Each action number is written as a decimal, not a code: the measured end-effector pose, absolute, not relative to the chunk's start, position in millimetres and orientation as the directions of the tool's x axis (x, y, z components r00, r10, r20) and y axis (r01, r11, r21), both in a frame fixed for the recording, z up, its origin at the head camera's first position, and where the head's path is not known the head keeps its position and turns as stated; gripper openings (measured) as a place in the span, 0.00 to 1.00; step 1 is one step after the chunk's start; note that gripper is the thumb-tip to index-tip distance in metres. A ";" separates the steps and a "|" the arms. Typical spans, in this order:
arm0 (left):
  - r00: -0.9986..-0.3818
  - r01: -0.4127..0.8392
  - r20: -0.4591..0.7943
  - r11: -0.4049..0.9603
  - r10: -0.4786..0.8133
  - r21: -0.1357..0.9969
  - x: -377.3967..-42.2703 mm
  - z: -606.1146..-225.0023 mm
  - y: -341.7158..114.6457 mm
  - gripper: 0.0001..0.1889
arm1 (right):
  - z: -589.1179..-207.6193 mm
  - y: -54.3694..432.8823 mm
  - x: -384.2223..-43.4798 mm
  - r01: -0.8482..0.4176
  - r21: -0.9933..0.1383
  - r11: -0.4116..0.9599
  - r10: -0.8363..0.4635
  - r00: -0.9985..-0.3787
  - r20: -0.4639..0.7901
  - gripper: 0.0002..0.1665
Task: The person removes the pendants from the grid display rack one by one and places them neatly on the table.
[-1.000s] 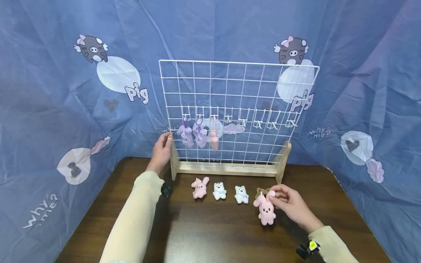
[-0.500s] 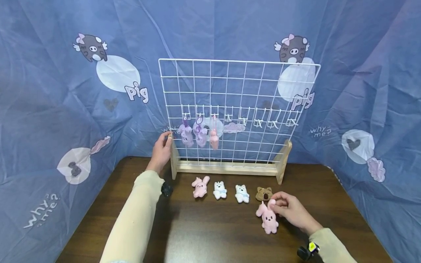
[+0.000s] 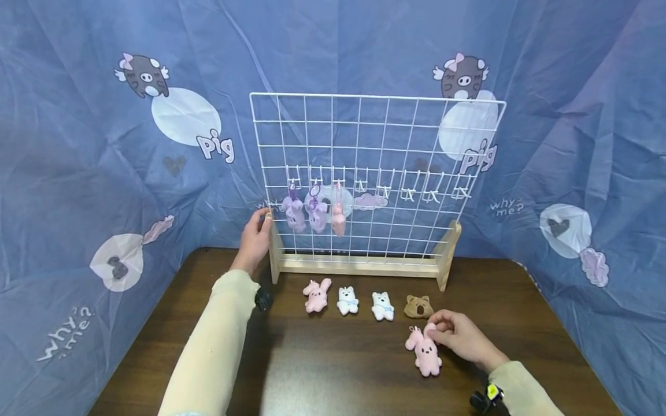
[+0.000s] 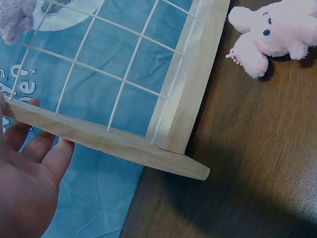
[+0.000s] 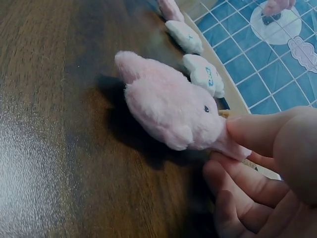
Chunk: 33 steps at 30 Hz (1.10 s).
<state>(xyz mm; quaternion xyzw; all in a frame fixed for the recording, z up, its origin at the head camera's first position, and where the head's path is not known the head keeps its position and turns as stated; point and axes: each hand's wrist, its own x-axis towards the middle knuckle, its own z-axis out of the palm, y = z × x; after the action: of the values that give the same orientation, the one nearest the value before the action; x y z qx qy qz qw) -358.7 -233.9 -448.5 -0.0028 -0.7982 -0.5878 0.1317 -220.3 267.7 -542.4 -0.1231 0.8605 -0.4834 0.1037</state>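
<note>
My right hand pinches one ear of a pink plush bunny charm between thumb and fingers. Its body lies low over the tabletop, face up in the head view, with a small loop at its head. In the right wrist view the bunny hangs sideways from the fingertips. On the other side, my left hand grips the left wooden post of a white wire grid rack, fingers behind the wood. Just beyond the held bunny lies a brown plush bear head.
In a row before the rack lie another pink bunny and two white plush bears, one left, one right. Two purple plush charms and a pink one hang on hooks; several bare hooks continue rightward.
My right hand has drawn the pink bunny toward me and slightly right, uncovering the brown bear head. My left hand has stayed on the post.
</note>
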 end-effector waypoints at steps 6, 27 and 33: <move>-0.966 0.158 0.212 0.309 -0.149 0.938 -358.3 -450.4 -234.7 0.21 | -541.9 268.4 -220.5 -0.124 -0.842 0.525 -0.330 -0.941 -0.068 0.14; -0.960 0.174 0.236 0.333 -0.153 0.927 -359.3 -452.7 -233.2 0.21 | -516.2 253.4 -241.1 -0.300 -0.755 0.584 -0.161 -0.954 0.254 0.07; -0.960 0.170 0.234 0.340 -0.156 0.925 -360.0 -451.7 -233.9 0.21 | -505.9 225.3 -254.4 -0.383 -0.763 0.521 -0.170 -0.922 0.347 0.11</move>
<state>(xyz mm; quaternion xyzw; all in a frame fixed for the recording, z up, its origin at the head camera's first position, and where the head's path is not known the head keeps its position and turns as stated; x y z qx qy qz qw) -360.0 -233.9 -451.7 -0.0042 -0.8062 -0.5743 0.1421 -254.4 225.3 -505.9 -0.1601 0.8644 -0.4625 -0.1153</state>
